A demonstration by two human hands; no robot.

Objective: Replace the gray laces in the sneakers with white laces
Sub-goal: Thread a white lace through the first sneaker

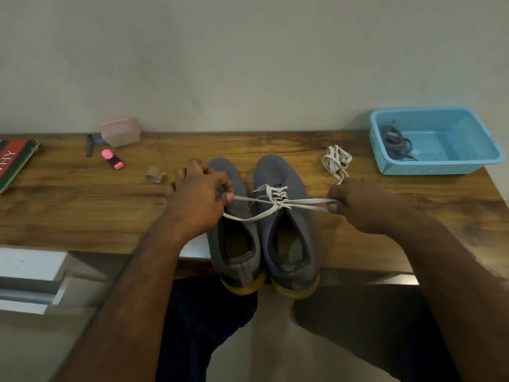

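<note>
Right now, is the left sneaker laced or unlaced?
Unlaced. The left sneaker shows bare eyelets, while the white lace runs only through the right sneaker; a spare white lace lies on the table.

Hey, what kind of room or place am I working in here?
Probably a home desk or study corner: a wooden table set against a plain wall, with a pink highlighter and a book lying beside the sneakers.

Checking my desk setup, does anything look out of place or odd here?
Both sneakers' heels overhang the table's near edge. Nothing looks spilled or damaged.
</note>
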